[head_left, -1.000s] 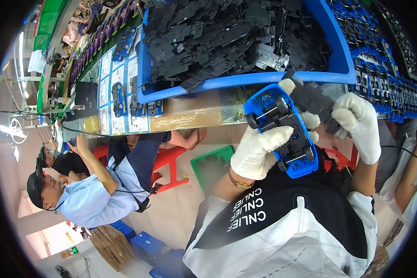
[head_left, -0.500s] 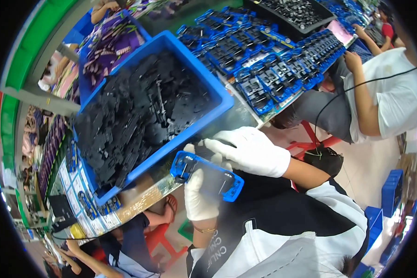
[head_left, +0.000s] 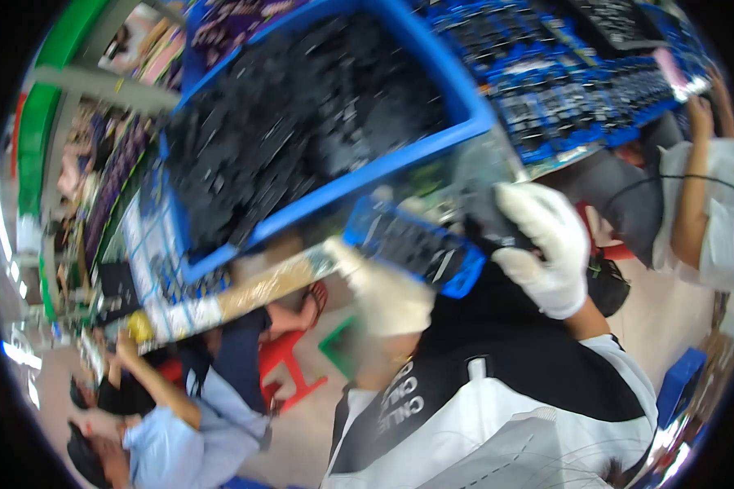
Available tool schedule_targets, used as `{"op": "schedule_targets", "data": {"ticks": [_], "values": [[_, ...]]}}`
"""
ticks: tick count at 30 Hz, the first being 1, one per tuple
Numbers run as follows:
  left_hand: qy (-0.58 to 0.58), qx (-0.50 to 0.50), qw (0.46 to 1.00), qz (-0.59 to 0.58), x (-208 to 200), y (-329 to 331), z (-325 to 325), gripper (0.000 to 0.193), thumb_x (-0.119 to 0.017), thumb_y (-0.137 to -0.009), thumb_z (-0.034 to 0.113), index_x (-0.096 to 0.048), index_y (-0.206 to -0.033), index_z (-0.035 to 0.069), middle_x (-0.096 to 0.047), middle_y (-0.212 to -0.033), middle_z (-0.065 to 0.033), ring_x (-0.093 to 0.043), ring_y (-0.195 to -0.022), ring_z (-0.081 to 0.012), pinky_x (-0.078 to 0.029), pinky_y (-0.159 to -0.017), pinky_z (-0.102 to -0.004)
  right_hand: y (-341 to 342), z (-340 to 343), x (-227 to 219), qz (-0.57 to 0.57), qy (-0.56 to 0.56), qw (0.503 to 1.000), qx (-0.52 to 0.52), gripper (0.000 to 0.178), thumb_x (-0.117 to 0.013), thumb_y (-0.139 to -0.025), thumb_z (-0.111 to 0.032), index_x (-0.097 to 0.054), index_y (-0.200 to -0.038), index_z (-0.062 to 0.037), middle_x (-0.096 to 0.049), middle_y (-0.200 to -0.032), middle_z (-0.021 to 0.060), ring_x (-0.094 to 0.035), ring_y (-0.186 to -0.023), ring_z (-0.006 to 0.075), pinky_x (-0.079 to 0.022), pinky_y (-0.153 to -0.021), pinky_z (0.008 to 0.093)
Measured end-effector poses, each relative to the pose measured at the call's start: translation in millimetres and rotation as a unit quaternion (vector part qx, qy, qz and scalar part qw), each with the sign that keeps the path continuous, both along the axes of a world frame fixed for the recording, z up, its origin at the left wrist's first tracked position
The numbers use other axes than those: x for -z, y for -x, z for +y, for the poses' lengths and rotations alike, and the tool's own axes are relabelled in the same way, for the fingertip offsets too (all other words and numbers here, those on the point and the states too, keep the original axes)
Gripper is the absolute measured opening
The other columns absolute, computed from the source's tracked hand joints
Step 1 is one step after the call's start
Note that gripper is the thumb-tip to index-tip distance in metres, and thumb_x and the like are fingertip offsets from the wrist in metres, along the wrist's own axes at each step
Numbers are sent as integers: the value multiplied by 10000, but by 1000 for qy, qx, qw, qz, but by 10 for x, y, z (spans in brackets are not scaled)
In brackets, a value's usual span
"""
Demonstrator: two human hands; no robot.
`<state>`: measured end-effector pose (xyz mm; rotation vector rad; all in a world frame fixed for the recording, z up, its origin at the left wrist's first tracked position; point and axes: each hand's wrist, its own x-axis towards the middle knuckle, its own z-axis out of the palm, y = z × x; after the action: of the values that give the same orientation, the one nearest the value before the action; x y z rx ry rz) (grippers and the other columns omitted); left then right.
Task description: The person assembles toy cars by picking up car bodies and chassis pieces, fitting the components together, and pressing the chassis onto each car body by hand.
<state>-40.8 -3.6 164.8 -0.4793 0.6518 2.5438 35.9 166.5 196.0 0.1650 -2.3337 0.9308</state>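
My left hand (head_left: 391, 297), in a white glove, grips a blue-framed part with black inner pieces (head_left: 416, 244) by its near edge. The part lies tilted above the table's front edge and is smeared by motion. On the right, my white-gloved right hand (head_left: 550, 244) is closed on a dark flat piece (head_left: 496, 213), held apart from the blue-framed part. Blur hides the piece's exact kind. Just beyond both hands stands a large blue bin (head_left: 367, 179) heaped with flat black plastic pieces (head_left: 302, 122).
Rows of blue-and-black assemblies (head_left: 579, 98) cover the table at the far right, with a black tray (head_left: 616, 20) of small parts behind them. Co-workers sit at the right (head_left: 697, 196) and lower left (head_left: 167, 432). A red stool (head_left: 289, 367) stands below the table edge.
The view has shifted, and the bin appears higher. My right hand has moved right, away from the blue-framed part, taking a dark flat piece with it. My left hand still holds the part.
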Motion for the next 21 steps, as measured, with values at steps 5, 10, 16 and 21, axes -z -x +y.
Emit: {"op": "schedule_targets", "data": {"ticks": [5,10,16,21], "values": [[-98,18,995,13,139,14,70,825,-458,-719,793,-494,-1258,170,-605,-1056,-108,-590,-947,-294,-473,-868,-504,-123,-99,159,-15,38,998,50,535,-707,-784,-239,-557,-1217,36,-565,-1194,193,-570,-1054,306,-435,-917,361],[-85,-41,995,-13,163,7,32,783,-490,-738,763,-565,-1182,123,-618,-1073,-132,-577,-982,-305,-464,-890,-463,-58,-248,247,-7,-17,1000,-12,544,-723,-765,-270,-557,-1203,7,-565,-1164,216,-581,-1008,345,-462,-869,384],[-58,-57,996,29,256,-35,36,767,-454,-766,759,-555,-1210,142,-624,-1089,-100,-578,-995,-257,-463,-897,-405,90,-422,168,0,-68,996,-51,625,-781,-592,-145,-585,-1178,-48,-570,-1160,184,-571,-1020,362,-464,-881,425],[-57,-23,995,84,292,-75,2,780,-426,-777,735,-425,-1301,156,-586,-1119,-78,-573,-1044,-243,-476,-923,-389,195,-580,195,10,-139,989,-47,683,-794,-485,-84,-608,-1142,-92,-577,-1133,160,-573,-1019,348,-447,-906,447]]}}
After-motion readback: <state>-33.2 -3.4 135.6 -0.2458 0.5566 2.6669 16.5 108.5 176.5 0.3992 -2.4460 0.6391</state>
